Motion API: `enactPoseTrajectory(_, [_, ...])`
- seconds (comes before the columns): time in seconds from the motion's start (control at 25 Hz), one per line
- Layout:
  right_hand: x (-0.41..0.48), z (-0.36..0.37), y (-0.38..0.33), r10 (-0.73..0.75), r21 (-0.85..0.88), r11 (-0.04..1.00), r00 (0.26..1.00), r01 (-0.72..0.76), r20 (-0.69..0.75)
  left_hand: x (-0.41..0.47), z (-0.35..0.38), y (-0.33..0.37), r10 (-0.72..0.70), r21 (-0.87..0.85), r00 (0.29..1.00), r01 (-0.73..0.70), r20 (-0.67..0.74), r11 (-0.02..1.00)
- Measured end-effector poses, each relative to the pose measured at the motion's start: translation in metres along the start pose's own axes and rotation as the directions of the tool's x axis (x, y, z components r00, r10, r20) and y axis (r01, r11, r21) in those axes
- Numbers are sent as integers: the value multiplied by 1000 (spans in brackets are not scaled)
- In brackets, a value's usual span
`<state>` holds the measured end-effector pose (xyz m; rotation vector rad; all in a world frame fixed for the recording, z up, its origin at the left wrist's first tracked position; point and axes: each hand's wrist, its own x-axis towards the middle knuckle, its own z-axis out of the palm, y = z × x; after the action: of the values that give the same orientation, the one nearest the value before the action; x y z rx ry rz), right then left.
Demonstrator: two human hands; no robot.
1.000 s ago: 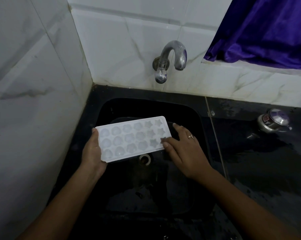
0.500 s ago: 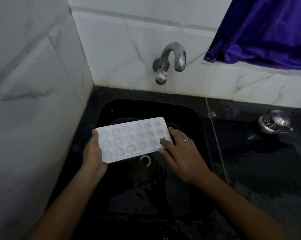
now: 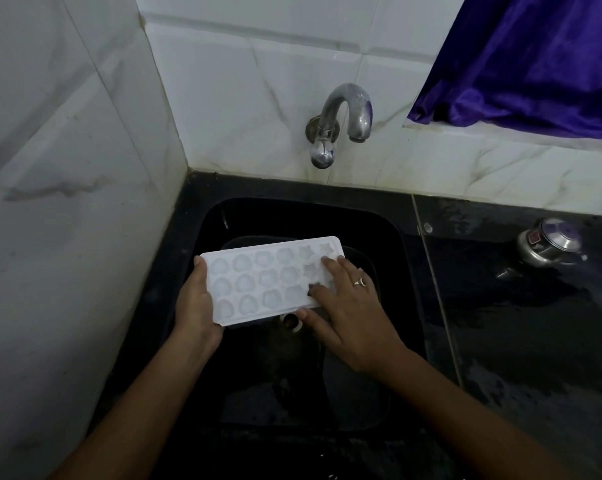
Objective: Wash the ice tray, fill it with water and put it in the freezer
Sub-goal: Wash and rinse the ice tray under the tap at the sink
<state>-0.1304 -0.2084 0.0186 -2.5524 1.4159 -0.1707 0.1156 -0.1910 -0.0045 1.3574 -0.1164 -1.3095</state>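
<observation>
- The ice tray point(image 3: 258, 278), white with 3 rows of moulds, is held level over the black sink point(image 3: 399, 258), below and in front of the tap point(image 3: 344, 112). Its long side runs left to right and its right end lies slightly farther from the person.
- The moulds on the left are rounded; those at the right end are star-shaped.
- The left hand point(image 3: 195, 306) grips the tray's left short end, with the thumb laid along the edge on top and the palm and fingers curled beneath it.
- The right hand point(image 3: 348, 306) lies spread on the tray's right end, its fingers point(image 3: 330, 268) straight and a little apart, resting on the star moulds. Its thumb sits just beside the tray's near edge.
- A ring point(image 3: 360, 282) shows on 1 finger of the right hand.
- A small dark patch point(image 3: 314, 288) sits on the tray at a fingertip; I cannot tell what it is.
- The drain point(image 3: 290, 321) shows in the sink floor just below the tray's near edge.
- To the right of the sink, the dark surface point(image 3: 534, 341) looks wet, and a steel pot with a lid point(image 3: 548, 244) stands on it near the wall.
- A purple curtain point(image 3: 534, 64) hangs at the upper right above the white marbled tiles point(image 3: 240, 98).
</observation>
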Motion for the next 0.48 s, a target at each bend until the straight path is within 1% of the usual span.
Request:
enactPoseTrajectory(0.08, [0,-2,4,-10,-21,1000,1000,10,3,-1,1,1,0,0,1000,0,-11,1000])
enactPoseTrajectory(0.2, [3,-4,-2,59,32,998,998,-58,-33,-1,4,0,-6,14,1000,6,2,1000])
enactPoseTrajectory(0.36, [-2,0,4,-9,-43,999,1000,9,-8,-1,3,3,-8,1,1000,8,-15,1000])
enactPoseTrajectory(0.48, [3,-6,0,71,13,997,996,-71,-44,0,6,1,-13,-3,1000,13,-14,1000])
